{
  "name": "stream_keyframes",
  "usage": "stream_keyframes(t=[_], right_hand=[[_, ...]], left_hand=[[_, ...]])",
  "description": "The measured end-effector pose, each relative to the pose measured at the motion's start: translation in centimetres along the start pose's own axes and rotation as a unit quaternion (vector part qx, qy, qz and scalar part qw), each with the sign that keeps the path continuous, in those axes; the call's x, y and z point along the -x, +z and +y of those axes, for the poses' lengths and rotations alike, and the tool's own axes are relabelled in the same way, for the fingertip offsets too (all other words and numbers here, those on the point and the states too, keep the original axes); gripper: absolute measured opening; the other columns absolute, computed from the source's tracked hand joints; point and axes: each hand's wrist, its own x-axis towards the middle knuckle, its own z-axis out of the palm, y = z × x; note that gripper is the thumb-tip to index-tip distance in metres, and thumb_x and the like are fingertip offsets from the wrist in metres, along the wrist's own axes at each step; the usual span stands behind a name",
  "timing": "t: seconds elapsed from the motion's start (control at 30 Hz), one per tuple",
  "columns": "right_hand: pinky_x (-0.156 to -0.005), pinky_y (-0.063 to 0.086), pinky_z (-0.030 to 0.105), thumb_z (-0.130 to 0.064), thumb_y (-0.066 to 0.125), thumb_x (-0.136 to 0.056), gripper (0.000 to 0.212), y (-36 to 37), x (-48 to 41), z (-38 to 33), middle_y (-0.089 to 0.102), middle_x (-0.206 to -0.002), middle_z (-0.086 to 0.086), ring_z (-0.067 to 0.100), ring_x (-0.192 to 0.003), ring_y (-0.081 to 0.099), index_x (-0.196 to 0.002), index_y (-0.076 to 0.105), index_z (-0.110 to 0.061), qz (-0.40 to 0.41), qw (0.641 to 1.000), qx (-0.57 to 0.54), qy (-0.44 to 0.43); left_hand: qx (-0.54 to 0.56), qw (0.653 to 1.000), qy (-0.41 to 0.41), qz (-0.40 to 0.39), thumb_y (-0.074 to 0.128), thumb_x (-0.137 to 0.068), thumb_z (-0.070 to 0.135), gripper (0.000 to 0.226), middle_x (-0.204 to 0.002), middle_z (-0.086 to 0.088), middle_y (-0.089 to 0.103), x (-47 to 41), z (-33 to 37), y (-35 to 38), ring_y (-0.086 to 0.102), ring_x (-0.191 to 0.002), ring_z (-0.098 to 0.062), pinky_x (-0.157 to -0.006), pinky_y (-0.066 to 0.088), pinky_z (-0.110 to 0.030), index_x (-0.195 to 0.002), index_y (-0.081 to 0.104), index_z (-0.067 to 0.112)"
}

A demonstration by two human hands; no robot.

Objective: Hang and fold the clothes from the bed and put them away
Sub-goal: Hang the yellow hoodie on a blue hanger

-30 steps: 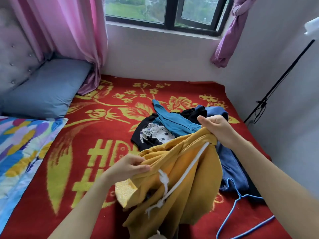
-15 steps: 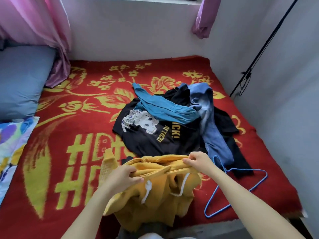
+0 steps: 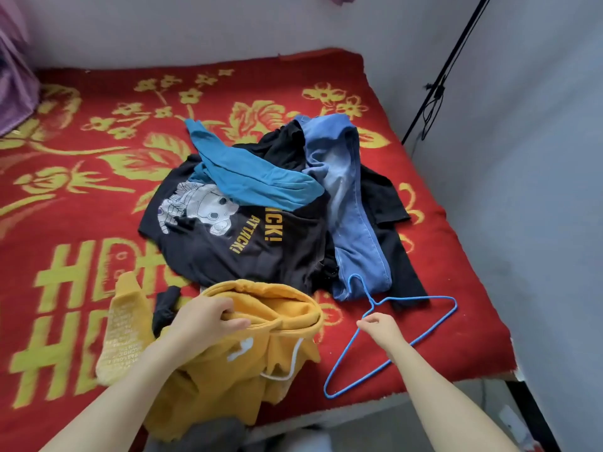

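Right hand (image 3: 380, 327) off hoodie (image 3: 228, 370) — now pinching hanger (image 3: 421, 298), left hand (image 3: 202, 318) gripping hoodie

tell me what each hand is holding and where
Left hand grips the yellow hoodie by its opening's rim. Right hand touches the blue hanger below its hook; a grip cannot be told.

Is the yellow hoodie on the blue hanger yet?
No, the left hand grips the yellow hoodie on the red blanket, and the blue hanger lies bare beside it.
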Motion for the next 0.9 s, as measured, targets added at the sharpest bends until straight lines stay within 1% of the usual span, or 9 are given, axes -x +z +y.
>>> stream_keyframes(t=[0.07, 0.17, 0.3, 0.43, 0.53, 0.73, 0.8, 0.83, 0.9], right_hand=[[-0.082, 0.043, 0.029, -0.014, 0.069, -0.082, 0.011, -1.2, -2.1, 2.2, 0.064, -0.088, 0.010, 0.023, -0.088, 0.058, -0.089, 0.067, -0.006, 0.004, 0.998, 0.045, 0.032], [-0.089, 0.042, 0.030, -0.022, 0.065, -0.085, 0.026, -2.5, -5.3, 4.3, 0.066, -0.109, 0.011, 0.027, -0.106, 0.059, -0.105, 0.066, -0.006, -0.015, 0.990, 0.133, 0.047], [-0.096, 0.042, 0.034, -0.028, 0.060, -0.087, 0.041, -2.7, -8.3, 4.3, 0.059, -0.126, 0.010, 0.028, -0.118, 0.052, -0.123, 0.057, -0.010, -0.037, 0.972, 0.230, 0.025], [-0.093, 0.043, 0.036, -0.031, 0.057, -0.087, 0.042, -1.7, -10.5, 3.4, 0.055, -0.127, 0.007, 0.027, -0.121, 0.048, -0.125, 0.054, -0.012, -0.047, 0.941, 0.333, -0.034], [-0.096, 0.040, 0.037, -0.033, 0.053, -0.089, 0.041, -1.1, -12.1, 2.8, 0.051, -0.128, 0.005, 0.023, -0.124, 0.044, -0.124, 0.051, -0.010, -0.054, 0.909, 0.410, -0.048], [-0.103, 0.031, 0.042, -0.036, 0.045, -0.092, 0.042, -1.4, -14.5, 3.7, 0.047, -0.130, 0.002, 0.021, -0.126, 0.039, -0.128, 0.050, -0.015, -0.075, 0.860, 0.503, -0.040], [-0.105, 0.028, 0.043, -0.042, 0.045, -0.093, 0.043, -1.5, -15.2, 3.9, 0.046, -0.130, 0.001, 0.020, -0.126, 0.038, -0.128, 0.051, -0.017, -0.079, 0.837, 0.538, -0.055], [-0.105, 0.028, 0.044, -0.045, 0.046, -0.093, 0.045, -1.6, -15.4, 3.9, 0.046, -0.131, 0.001, 0.020, -0.127, 0.038, -0.128, 0.050, -0.017, -0.086, 0.835, 0.541, -0.054], [-0.106, 0.029, 0.044, -0.047, 0.049, -0.091, 0.047, -1.3, -15.6, 4.1, 0.047, -0.131, 0.001, 0.019, -0.127, 0.039, -0.126, 0.050, -0.015, -0.103, 0.852, 0.513, -0.038]], left_hand=[[-0.023, 1.000, -0.016, -0.010, 0.055, -0.084, 0.058, 0.042, -0.060, 0.007, 0.045, -0.6, 1.0, 0.7, 0.042, -0.060, -0.007, -0.049, 0.026, -0.020, -0.062, 0.039, 0.026], [-0.042, 0.998, -0.031, -0.023, 0.053, -0.085, 0.058, 0.040, -0.058, 0.009, 0.044, -1.3, 1.9, 1.8, 0.040, -0.057, -0.005, -0.048, 0.024, -0.019, -0.062, 0.037, 0.030], [-0.052, 0.998, -0.030, -0.019, 0.053, -0.087, 0.056, 0.039, -0.060, 0.009, 0.047, -1.8, 2.3, 3.0, 0.043, -0.059, -0.009, -0.052, 0.028, -0.024, -0.067, 0.046, 0.023], [-0.049, 0.998, -0.032, -0.016, 0.053, -0.087, 0.055, 0.037, -0.058, 0.012, 0.046, -2.5, 2.6, 3.7, 0.042, -0.057, -0.005, -0.050, 0.026, -0.019, -0.072, 0.052, 0.022], [-0.037, 0.998, -0.040, -0.009, 0.055, -0.086, 0.055, 0.034, -0.057, 0.014, 0.046, -2.8, 2.7, 4.2, 0.046, -0.059, -0.006, -0.049, 0.026, -0.018, -0.072, 0.055, 0.023], [-0.015, 0.999, -0.033, 0.016, 0.070, -0.079, 0.045, 0.033, -0.045, 0.018, 0.035, -2.4, 2.6, 4.8, 0.038, -0.047, -0.001, -0.049, 0.019, -0.013, -0.061, 0.049, 0.027], [-0.013, 0.999, -0.037, 0.005, 0.067, -0.081, 0.047, 0.034, -0.046, 0.018, 0.038, -2.1, 2.4, 4.9, 0.040, -0.049, -0.002, -0.050, 0.021, -0.013, -0.060, 0.046, 0.030], [-0.010, 0.999, -0.040, 0.000, 0.065, -0.082, 0.048, 0.035, -0.047, 0.017, 0.039, -2.0, 2.3, 5.1, 0.041, -0.050, -0.002, -0.050, 0.023, -0.013, -0.059, 0.043, 0.032], [-0.008, 0.999, -0.044, -0.002, 0.061, -0.084, 0.049, 0.038, -0.047, 0.016, 0.039, -1.7, 2.0, 5.4, 0.040, -0.051, -0.002, -0.053, 0.025, -0.012, -0.058, 0.037, 0.035]])
